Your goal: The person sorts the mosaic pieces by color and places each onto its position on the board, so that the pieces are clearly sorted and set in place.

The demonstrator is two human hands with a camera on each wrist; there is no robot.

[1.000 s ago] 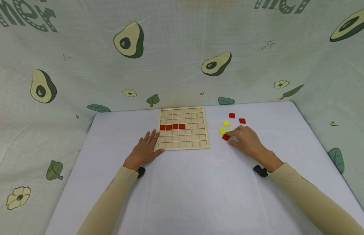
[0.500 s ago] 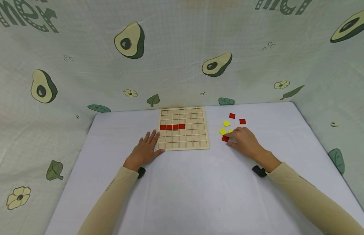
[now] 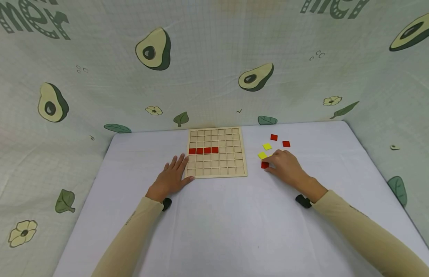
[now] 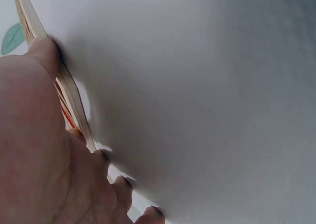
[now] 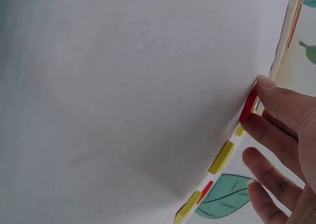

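Observation:
The wooden grid board (image 3: 231, 169) lies on the table, with several red tiles (image 3: 203, 150) in a row from its left edge. My left hand (image 3: 169, 181) rests flat with spread fingers, touching the board's left edge and near corner with forefinger and thumb. To the board's right, my right hand (image 3: 287, 167) pinches a square red tile (image 5: 249, 103) between thumb and forefinger, its other fingers loosely bent. Beside that hand, yellow tiles (image 3: 262, 155) lie on the table, one of them partly hidden by the fingers.
Behind the right hand lie two more loose red tiles, one farther back (image 3: 274, 137) and one to the right (image 3: 286, 144). A white cloth covers the table (image 3: 221, 223). A curtain (image 3: 200, 88) printed with avocados hangs along the back and sides.
The red tile at my right fingertips has slid slightly toward me and turned to lie straighter. My right hand has shifted a little left with it; the left hand stays in place.

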